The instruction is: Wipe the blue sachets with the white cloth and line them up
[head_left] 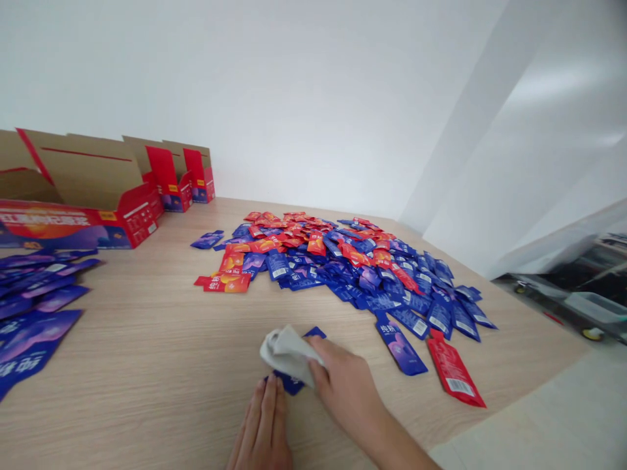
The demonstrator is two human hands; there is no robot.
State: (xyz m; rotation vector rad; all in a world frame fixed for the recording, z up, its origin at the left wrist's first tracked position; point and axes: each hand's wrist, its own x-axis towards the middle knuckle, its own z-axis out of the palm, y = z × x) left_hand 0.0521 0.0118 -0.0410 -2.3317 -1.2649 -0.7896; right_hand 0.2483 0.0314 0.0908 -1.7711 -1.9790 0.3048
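Note:
In my right hand is a folded white cloth, gripped between thumb and fingers. The cloth lies over a blue sachet on the table and hides most of its face. Flat on the table, my left hand has its fingers stretched out, the tips at the sachet's lower left edge. A blue sachet and a red sachet lie singly to the right of my hands.
Behind my hands spreads a large pile of blue and red sachets. Blue sachets lie stacked at the left edge. Open red-and-blue cardboard boxes stand at the back left, against a white wall. The table's edge runs along the right.

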